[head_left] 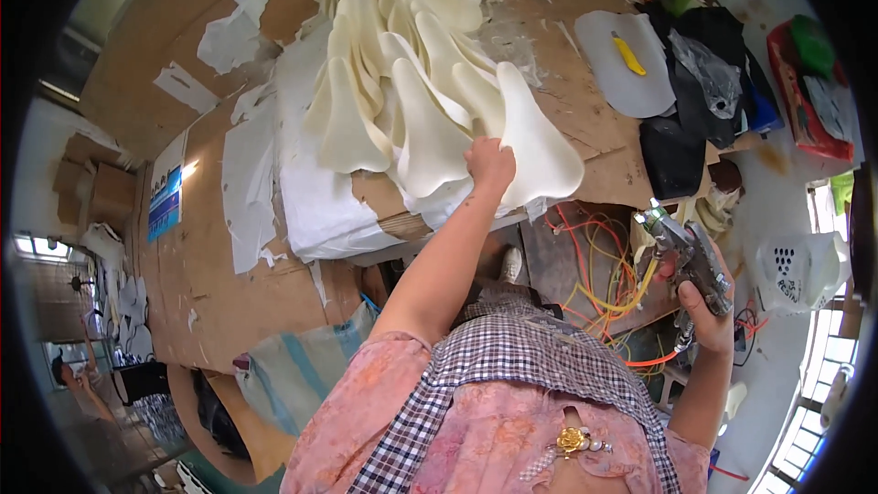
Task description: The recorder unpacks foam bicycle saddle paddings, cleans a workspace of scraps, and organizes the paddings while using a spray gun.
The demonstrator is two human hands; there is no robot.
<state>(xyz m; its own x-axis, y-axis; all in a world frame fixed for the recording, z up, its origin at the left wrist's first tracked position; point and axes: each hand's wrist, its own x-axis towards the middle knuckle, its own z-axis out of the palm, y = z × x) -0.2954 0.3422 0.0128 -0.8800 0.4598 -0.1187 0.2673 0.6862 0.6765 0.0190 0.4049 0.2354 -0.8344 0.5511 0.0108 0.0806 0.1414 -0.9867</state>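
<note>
My left hand (pixel 488 165) reaches out over the workbench and grips the near edge of a cream foam saddle-shaped pad (pixel 540 142). That pad lies at the front of a fanned pile of several like pads (pixel 402 64) on a white sheet (pixel 311 192). My right hand (pixel 709 311) is held low at the right, off the bench, closed around the handle of a metal spray gun (pixel 686 252) whose nozzle points up and left.
The bench top (pixel 585 101) is brown cardboard with torn white paper. A grey pad with a yellow knife (pixel 628 55) and black covers (pixel 700 82) lie at the right. Coloured hoses and wires (pixel 604 265) hang below the bench edge. A white perforated basket (pixel 796 270) stands far right.
</note>
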